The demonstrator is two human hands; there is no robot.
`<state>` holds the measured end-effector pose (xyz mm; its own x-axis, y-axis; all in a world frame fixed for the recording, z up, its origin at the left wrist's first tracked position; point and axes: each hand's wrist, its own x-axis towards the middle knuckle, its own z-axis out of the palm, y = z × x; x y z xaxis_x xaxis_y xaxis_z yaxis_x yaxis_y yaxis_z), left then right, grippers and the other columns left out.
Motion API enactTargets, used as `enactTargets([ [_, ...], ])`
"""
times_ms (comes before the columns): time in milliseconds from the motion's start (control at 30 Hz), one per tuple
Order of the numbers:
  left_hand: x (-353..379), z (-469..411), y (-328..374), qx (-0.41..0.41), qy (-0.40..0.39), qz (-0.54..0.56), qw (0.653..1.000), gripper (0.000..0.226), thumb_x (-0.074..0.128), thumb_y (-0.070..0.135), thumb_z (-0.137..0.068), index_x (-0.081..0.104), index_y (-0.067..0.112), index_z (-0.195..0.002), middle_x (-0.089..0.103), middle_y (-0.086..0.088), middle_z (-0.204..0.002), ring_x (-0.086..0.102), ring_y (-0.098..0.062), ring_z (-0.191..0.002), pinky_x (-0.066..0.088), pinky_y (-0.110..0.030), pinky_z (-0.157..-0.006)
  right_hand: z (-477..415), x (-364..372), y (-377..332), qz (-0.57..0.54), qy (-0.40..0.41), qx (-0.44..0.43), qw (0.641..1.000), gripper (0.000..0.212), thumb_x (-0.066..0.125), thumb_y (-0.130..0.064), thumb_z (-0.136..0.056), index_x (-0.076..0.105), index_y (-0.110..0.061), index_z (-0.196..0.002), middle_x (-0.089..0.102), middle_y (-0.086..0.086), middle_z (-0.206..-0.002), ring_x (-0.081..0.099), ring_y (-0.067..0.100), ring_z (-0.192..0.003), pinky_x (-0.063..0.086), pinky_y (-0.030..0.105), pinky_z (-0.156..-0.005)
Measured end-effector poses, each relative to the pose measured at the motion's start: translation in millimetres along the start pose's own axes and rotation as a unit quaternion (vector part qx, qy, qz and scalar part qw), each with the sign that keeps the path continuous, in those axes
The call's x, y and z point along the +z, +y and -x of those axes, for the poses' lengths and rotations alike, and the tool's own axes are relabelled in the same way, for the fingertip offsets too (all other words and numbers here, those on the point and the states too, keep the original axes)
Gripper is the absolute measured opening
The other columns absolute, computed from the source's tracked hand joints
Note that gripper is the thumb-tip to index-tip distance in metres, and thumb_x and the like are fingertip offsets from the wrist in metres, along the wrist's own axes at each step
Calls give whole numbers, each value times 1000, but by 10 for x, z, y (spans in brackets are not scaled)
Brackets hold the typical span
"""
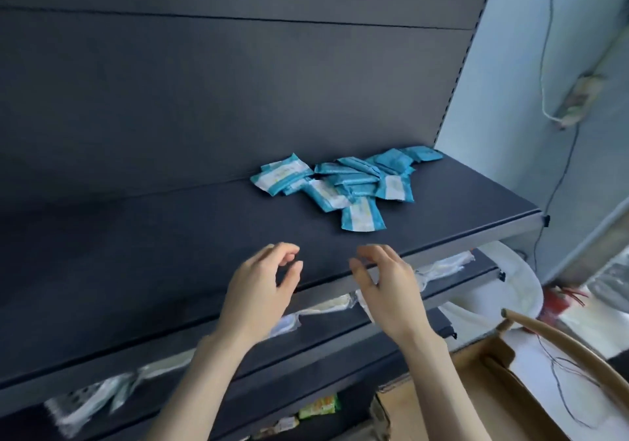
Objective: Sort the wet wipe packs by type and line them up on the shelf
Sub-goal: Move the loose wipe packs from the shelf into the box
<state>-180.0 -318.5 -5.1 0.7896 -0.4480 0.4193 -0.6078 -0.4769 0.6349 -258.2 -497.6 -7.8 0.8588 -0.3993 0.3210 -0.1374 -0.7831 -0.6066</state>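
Note:
Several teal-and-white wet wipe packs [343,182] lie in a loose heap on the dark shelf [170,236], toward its right end near the back panel. One pack [361,217] lies closest to the front edge, apart from the heap. My left hand [262,291] and my right hand [388,287] hover side by side over the shelf's front edge, short of the packs. Both have loosely curled fingers and hold nothing.
A lower shelf [340,338] carries clear plastic-wrapped white items. An open cardboard box [476,389] and a curved wooden chair back [571,348] stand at the lower right. A pale wall with hanging cables [544,66] borders the shelf unit on the right.

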Motion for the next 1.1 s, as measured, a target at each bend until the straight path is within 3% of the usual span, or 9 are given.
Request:
enactTargets([
  [133,88,-576,-292,-21,-1,-19,1000,21,58,23,-91,62,15,-110,62,5,-104,58,-12,-98,47,-32,-87,-608,184,-6,16,-2,23,1000,31,51,-32,-96,60,-14,-119,58,1,-118,56,24,-105,46,35,-85],
  [367,464,-1656,-733,-98,4,-84,992,41,53,34,-94,51,14,-130,46,-2,-136,40,-23,-125,35,-36,-101,-1689,495,204,74,-33,15,997,37,50,-36,-96,57,-13,-123,55,4,-126,41,27,-115,36,33,-93],
  [467,596,-2031,-905,-146,-21,-147,978,54,42,43,-97,34,17,-143,26,-3,-153,18,-22,-142,20,-40,-111,-2121,594,297,139,-45,19,989,44,46,-43,-96,52,-17,-130,48,4,-137,34,29,-125,28,37,-101],
  [533,658,-2197,-1011,-168,-53,-160,971,57,35,45,-98,25,18,-147,17,-5,-157,7,-21,-145,6,-43,-116,-2334,645,342,170,-79,33,982,50,41,-46,-96,41,-22,-140,32,3,-151,21,29,-136,18,42,-109],
  [600,690,-2310,-1092,-179,-58,-157,969,57,32,45,-99,24,17,-148,21,-5,-156,11,-22,-144,4,-45,-116,-2484,685,377,201,-120,32,972,51,38,-45,-98,36,-23,-144,28,1,-154,20,30,-138,16,42,-111],
  [733,648,-2431,-1107,-188,-19,-179,965,67,48,57,-89,37,14,-139,41,-7,-135,41,-28,-122,31,-38,-102,-2672,723,445,213,-85,-18,973,40,43,-42,-97,52,-25,-132,50,-4,-133,38,27,-115,32,33,-97],
  [833,569,-2477,-1068,-261,-31,-76,962,85,67,59,-74,38,5,-133,36,-9,-129,52,-31,-112,44,-35,-90,-2780,785,431,189,-85,-13,978,44,48,-49,-94,57,-21,-127,52,-1,-123,40,24,-112,34,31,-92],
  [933,554,-2476,-1043,-295,-31,-14,955,93,72,53,-73,31,1,-138,30,-11,-133,53,-32,-111,44,-30,-85,-2887,842,420,175,-86,-7,981,41,50,-51,-92,64,-20,-114,53,2,-115,40,25,-109,32,32,-94],
  [1100,634,-2435,-976,-328,46,92,939,75,80,33,-72,38,3,-127,33,-9,-126,47,-19,-93,38,-24,-79,-2908,875,453,139,-113,-12,984,26,57,-44,-90,59,-19,-99,57,-3,-117,40,27,-113,31,36,-93],
])
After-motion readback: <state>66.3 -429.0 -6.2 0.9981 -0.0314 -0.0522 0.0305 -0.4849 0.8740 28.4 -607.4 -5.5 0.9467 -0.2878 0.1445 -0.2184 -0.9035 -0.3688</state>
